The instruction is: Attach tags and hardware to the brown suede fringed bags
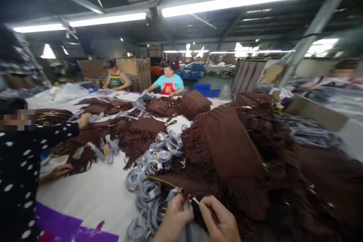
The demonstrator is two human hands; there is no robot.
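Observation:
A brown fringed bag (184,182) with a gold zipper lies at the near edge of the pile. At its zipper end, my left hand (174,217) has thumb and fingers pinched together at the bag's corner. Just to the right, my right hand (218,217) is closed on a small shiny metal clasp (195,199). Between the hands hangs a grey plastic-wrapped strap (187,227); whether it joins the clasp is hidden. Left of my hands, several coiled, plastic-wrapped straps (149,193) with gold hooks are heaped on the table.
More brown fringed bags (229,140) pile up on the right. On the left, a co-worker in a dotted sleeve (56,134) reaches over other bags. Purple sheets (56,221) lie on the white table (99,196). Two people stand across the table; a cardboard box (320,111) is at right.

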